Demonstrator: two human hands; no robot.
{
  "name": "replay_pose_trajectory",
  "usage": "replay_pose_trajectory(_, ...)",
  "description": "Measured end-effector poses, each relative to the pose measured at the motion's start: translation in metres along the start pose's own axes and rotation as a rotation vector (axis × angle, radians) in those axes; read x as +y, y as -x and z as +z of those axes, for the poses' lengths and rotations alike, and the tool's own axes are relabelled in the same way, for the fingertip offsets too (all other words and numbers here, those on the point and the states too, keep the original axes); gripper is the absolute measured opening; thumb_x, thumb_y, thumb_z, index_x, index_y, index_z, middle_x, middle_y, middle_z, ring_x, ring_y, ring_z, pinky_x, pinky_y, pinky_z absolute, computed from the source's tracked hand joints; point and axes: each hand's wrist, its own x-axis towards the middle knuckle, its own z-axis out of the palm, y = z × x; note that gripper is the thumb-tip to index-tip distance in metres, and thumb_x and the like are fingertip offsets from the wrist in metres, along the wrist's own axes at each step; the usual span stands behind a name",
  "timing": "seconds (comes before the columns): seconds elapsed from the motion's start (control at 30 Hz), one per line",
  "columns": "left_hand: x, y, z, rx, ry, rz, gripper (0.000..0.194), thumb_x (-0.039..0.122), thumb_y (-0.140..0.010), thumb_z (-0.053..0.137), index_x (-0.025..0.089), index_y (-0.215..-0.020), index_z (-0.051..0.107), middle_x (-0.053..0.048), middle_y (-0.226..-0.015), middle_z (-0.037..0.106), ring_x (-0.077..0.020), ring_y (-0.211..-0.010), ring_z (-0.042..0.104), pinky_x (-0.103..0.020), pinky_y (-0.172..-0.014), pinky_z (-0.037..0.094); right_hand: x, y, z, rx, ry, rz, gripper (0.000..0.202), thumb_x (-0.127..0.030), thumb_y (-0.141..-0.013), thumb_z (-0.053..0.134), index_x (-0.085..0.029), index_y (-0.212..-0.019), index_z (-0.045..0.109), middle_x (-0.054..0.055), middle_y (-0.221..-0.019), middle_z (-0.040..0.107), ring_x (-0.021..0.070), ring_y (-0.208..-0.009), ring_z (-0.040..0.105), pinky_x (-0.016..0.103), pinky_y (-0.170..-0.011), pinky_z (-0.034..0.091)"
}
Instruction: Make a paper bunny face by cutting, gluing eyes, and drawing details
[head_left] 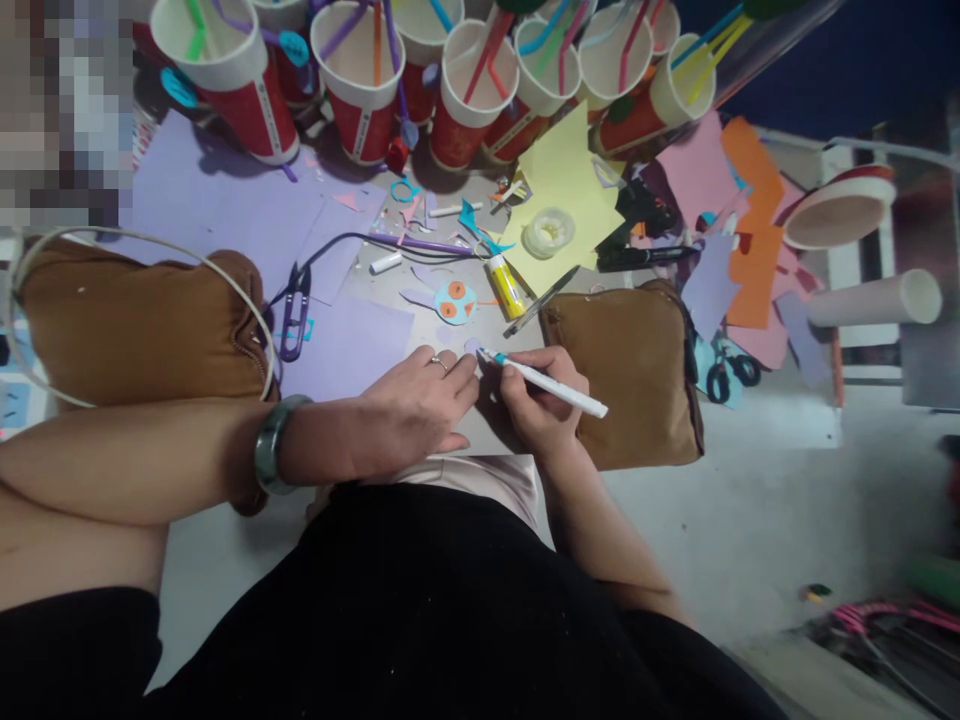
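Observation:
My right hand (pixel 544 395) is closed around a white marker (pixel 566 388) with a teal band near its tip. The tip points left at a small light-purple paper piece (pixel 472 345) on the table. Flat on the tabletop lies my left hand (pixel 420 400), its fingers stretched out and close to that piece. Just beyond is a round blue paper face (pixel 455 302) with orange spots and a purple strip beside it. A yellow glue stick (pixel 507 287) and a dark pen (pixel 541 300) lie above my right hand.
Brown padded cushions flank my hands, one at left (pixel 142 320) and one at right (pixel 626 375). Several paper cups (pixel 364 110) with straws line the back. Purple-handled scissors (pixel 295 330), black-handled scissors (pixel 731 375), yellow paper (pixel 559 170) and coloured scraps (pixel 757 240) lie around.

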Motion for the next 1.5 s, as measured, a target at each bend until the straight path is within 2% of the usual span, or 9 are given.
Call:
replay_pose_trajectory(0.33, -0.006, -0.002, -0.005, -0.075, 0.028, 0.0, 0.065, 0.057, -0.097, 0.073, 0.005, -0.137, 0.067, -0.021, -0.145, 0.068, -0.0314, -0.116, 0.064, -0.039, -0.092, 0.038, 0.0, 0.0, 0.0, -0.04, 0.033, -0.06, 0.007, -0.03, -0.094, 0.068, -0.023, -0.092, 0.069, 0.001, -0.079, 0.08, 0.0161, -0.06, 0.072, 0.027, -0.055, 0.057)
replay_pose_trajectory(0.57, -0.008, -0.003, -0.006, -0.11, 0.057, 0.009, 0.068, 0.054, -0.098, 0.072, 0.003, -0.142, 0.064, -0.023, -0.148, 0.066, -0.032, -0.118, 0.065, -0.039, -0.093, 0.039, -0.002, -0.001, 0.002, -0.038, 0.035, -0.098, 0.004, -0.026, -0.094, 0.07, -0.023, -0.093, 0.069, 0.0, -0.078, 0.08, 0.0134, -0.057, 0.07, 0.023, -0.053, 0.055)
replay_pose_trajectory(0.73, -0.008, -0.002, -0.008, -0.138, 0.05, 0.006, 0.071, 0.054, -0.099, 0.071, 0.002, -0.147, 0.061, -0.023, -0.151, 0.064, -0.0326, -0.121, 0.066, -0.04, -0.094, 0.041, -0.003, -0.001, 0.001, -0.079, 0.056, -0.05, 0.009, -0.03, -0.096, 0.067, -0.023, -0.091, 0.068, 0.001, -0.078, 0.08, 0.0139, -0.059, 0.071, 0.025, -0.055, 0.057)
replay_pose_trajectory(1.17, -0.008, 0.001, -0.007, -0.201, 0.027, 0.009, 0.072, 0.055, -0.102, 0.065, 0.007, -0.154, 0.055, -0.022, -0.162, 0.055, -0.0264, -0.097, 0.074, -0.039, -0.086, 0.045, -0.002, -0.001, 0.002, -0.029, 0.033, -0.075, 0.005, -0.026, -0.094, 0.069, -0.023, -0.091, 0.067, -0.002, -0.073, 0.076, 0.0124, -0.054, 0.068, 0.023, -0.051, 0.053)
replay_pose_trajectory(1.37, -0.014, 0.002, -0.001, -0.178, 0.065, 0.047, 0.071, 0.056, -0.104, 0.059, 0.008, -0.155, 0.053, -0.023, -0.162, 0.054, -0.0265, -0.099, 0.073, -0.039, -0.08, 0.046, -0.002, 0.001, 0.002, -0.018, 0.019, -0.033, 0.005, -0.026, -0.092, 0.069, -0.023, -0.088, 0.067, -0.003, -0.07, 0.074, 0.0122, -0.051, 0.065, 0.024, -0.05, 0.051)
replay_pose_trajectory(1.5, -0.017, -0.001, -0.009, -0.255, 0.093, 0.055, 0.067, 0.054, -0.103, 0.062, 0.009, -0.152, 0.055, -0.023, -0.163, 0.053, -0.0269, -0.099, 0.073, -0.039, -0.077, 0.047, -0.001, 0.001, 0.002, 0.022, -0.014, -0.013, 0.005, -0.026, -0.092, 0.071, -0.023, -0.089, 0.067, -0.003, -0.07, 0.074, 0.0131, -0.054, 0.067, 0.025, -0.052, 0.053)
